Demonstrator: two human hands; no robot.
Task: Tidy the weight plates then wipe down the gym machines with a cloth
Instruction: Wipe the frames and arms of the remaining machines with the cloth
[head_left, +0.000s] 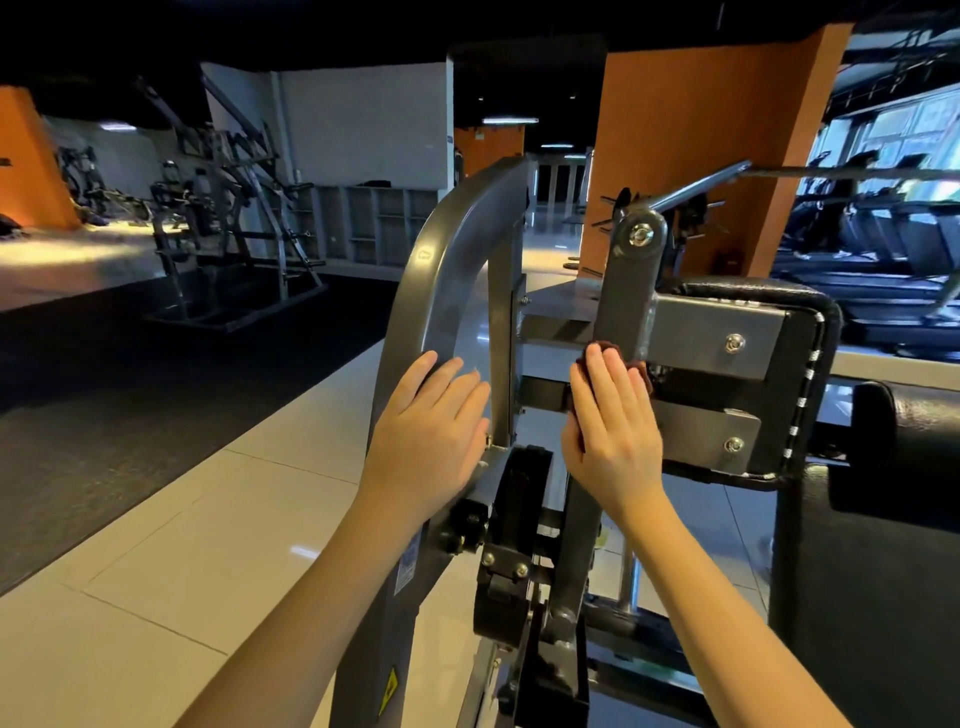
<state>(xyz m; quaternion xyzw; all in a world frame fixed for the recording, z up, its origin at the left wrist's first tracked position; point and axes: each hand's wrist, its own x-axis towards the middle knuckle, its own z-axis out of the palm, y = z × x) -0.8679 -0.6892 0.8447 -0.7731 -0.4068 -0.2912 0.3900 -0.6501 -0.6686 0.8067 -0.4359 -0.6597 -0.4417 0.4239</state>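
The wiping stage appears to be in hand: both hands are on a grey gym machine (363, 649) that fills the middle of the frame. The right hand (613, 415), just right of centre, lies flat with straight fingers close together, pressing a dark reddish cloth (604, 346) against the foot of the machine's upright arm (623, 291); the cloth shows only as a rim past the fingertips and at the hand's edges. The left hand (431, 431), centre-left, rests spread and flat on the curved frame (447, 270), apparently as a brace. Next, the cloth probably needs drawing along the arm and over the bolted bracket (717, 332) and black pad (826, 332) to the right, keeping firm flat pressure around the bolt heads.
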